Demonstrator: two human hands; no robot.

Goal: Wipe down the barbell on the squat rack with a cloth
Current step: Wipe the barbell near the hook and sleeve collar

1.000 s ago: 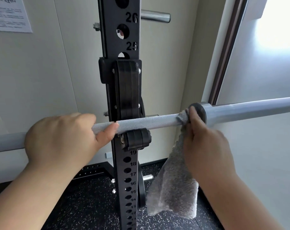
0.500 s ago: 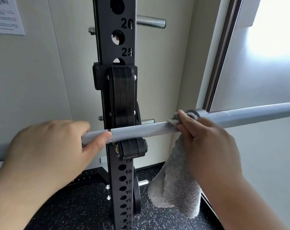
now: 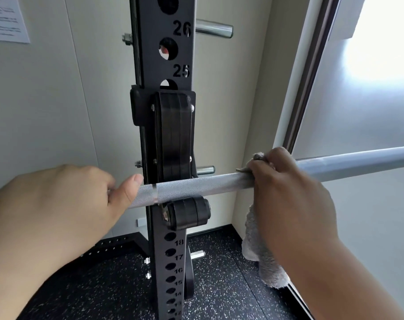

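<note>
A silver barbell (image 3: 196, 188) lies across the black hook (image 3: 187, 213) of the squat rack upright (image 3: 166, 65). Its knurled shaft runs left to right, and the smooth sleeve (image 3: 358, 161) reaches out to the right edge. My left hand (image 3: 58, 195) grips the shaft left of the upright, thumb along the bar. My right hand (image 3: 288, 192) is closed over the bar where shaft meets sleeve, pressing a grey fluffy cloth (image 3: 261, 255) around it. The collar is hidden under that hand. The rest of the cloth hangs down below my wrist.
The numbered upright stands right behind the bar, with a chrome peg (image 3: 216, 30) at the top and a short peg (image 3: 205, 170) by the hook. A beige wall is close behind, a window frame (image 3: 309, 72) at right, and speckled black rubber floor (image 3: 104, 285) below.
My right hand with the cloth has slid a little left along the bar, from against the collar to covering it. The camera has moved closer; my left hand keeps its grip.
</note>
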